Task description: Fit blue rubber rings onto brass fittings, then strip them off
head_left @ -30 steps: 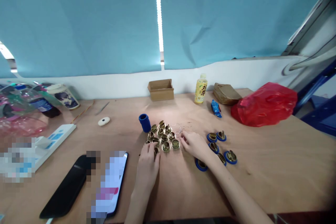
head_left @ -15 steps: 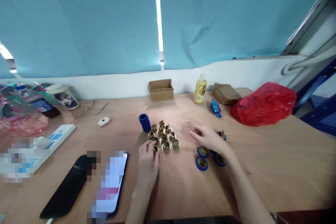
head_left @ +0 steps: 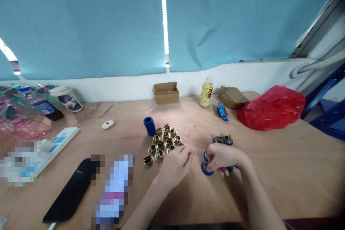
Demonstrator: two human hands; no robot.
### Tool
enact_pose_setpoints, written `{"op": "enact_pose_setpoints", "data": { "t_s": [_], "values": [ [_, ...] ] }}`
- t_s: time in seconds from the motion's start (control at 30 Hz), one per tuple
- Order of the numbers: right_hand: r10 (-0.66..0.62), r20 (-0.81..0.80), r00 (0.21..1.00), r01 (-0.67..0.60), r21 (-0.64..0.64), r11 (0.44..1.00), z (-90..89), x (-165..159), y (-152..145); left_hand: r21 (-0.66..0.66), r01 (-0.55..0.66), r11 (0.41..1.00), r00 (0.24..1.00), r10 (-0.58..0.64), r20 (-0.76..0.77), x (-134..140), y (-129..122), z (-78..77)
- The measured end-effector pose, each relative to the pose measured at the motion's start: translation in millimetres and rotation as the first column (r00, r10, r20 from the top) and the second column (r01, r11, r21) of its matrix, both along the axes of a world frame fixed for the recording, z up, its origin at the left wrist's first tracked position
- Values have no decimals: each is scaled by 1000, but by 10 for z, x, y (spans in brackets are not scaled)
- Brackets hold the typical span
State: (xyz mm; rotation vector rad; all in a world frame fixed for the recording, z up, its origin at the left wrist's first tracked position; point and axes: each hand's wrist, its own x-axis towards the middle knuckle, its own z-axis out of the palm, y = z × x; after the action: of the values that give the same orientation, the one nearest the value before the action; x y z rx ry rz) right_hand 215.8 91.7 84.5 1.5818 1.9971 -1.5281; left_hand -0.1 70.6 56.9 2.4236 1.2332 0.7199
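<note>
Several round brass pieces [head_left: 161,145], each with an upright tab across it, stand in a cluster in the middle of the table. My left hand [head_left: 175,163] is at the cluster's right front edge, fingers curled together; what they hold, if anything, is hidden. To the right, several brass pieces seated in blue rings lie in a group. My right hand [head_left: 225,156] bends over them, thumb and forefinger pinched at the tab of the nearest blue-ringed brass piece [head_left: 207,169], which still lies on the table. Other ringed pieces [head_left: 228,139] are partly covered by this hand.
Behind the cluster stands a blue tube [head_left: 149,126]. Farther back are a cardboard box [head_left: 166,93], a yellow drink bottle [head_left: 206,92], a blue wrapper [head_left: 222,112] and a red bag [head_left: 272,109]. Two phones, one black [head_left: 71,190], and a power strip [head_left: 58,147] lie left.
My left hand has moved right from the cluster's front left, uncovering brass pieces there. My right hand has come down and toward me onto the nearest blue-ringed piece.
</note>
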Motion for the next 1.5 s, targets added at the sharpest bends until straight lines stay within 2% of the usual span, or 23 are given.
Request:
{"op": "enact_pose_setpoints", "data": {
  "t_s": [0.07,0.13,0.23,0.33,0.47,0.53,0.6,0.73,0.8,0.87,0.97,1.07,1.17,1.27,1.4,1.5],
  "values": [
    [13,-13,1000,-12,71,997,-21,-33,2,-72,34,997,998,-30,64,56,58,17],
    [8,-99,995,7,148,989,-22,-56,10,-157,58,986,983,-28,183,86,109,9],
    [-32,-325,945,121,256,959,-2,-89,40,-279,45,959,914,73,398,95,161,-42],
    [-76,-491,868,281,360,890,2,-129,86,-389,49,920,812,190,552,92,203,-126],
    [-111,-576,810,440,472,764,-70,-230,145,-540,213,814,621,314,718,104,280,-244],
    [-113,-570,814,478,546,688,-127,-315,162,-583,267,767,542,381,749,104,320,-286],
    [-71,-552,831,461,612,643,-177,-415,162,-600,266,754,500,424,755,87,349,-308],
    [80,-508,858,353,695,626,-229,-592,112,-576,175,798,488,438,755,20,368,-296],
    [116,-508,853,336,707,623,-241,-653,85,-580,126,804,458,472,753,-10,371,-282],
    [99,-534,840,369,694,618,-256,-699,72,-601,163,783,385,510,769,-25,373,-279],
    [-14,-619,785,510,635,581,-284,-741,77,-583,302,754,282,514,810,-24,371,-290],
    [-84,-673,735,600,588,543,-300,-752,87,-548,349,760,291,468,834,-20,355,-286],
    [-65,-643,763,584,643,495,-297,-751,82,-521,346,780,347,410,844,-29,327,-241],
    [-65,-625,778,589,689,422,-303,-774,61,-471,338,815,420,318,850,-45,306,-184],
    [-120,-641,758,641,699,317,-347,-846,26,-434,294,852,482,260,836,-59,311,-160],
    [-130,-655,745,659,691,295,-387,-893,10,-421,231,877,513,258,819,-62,324,-169]
  ]
}}
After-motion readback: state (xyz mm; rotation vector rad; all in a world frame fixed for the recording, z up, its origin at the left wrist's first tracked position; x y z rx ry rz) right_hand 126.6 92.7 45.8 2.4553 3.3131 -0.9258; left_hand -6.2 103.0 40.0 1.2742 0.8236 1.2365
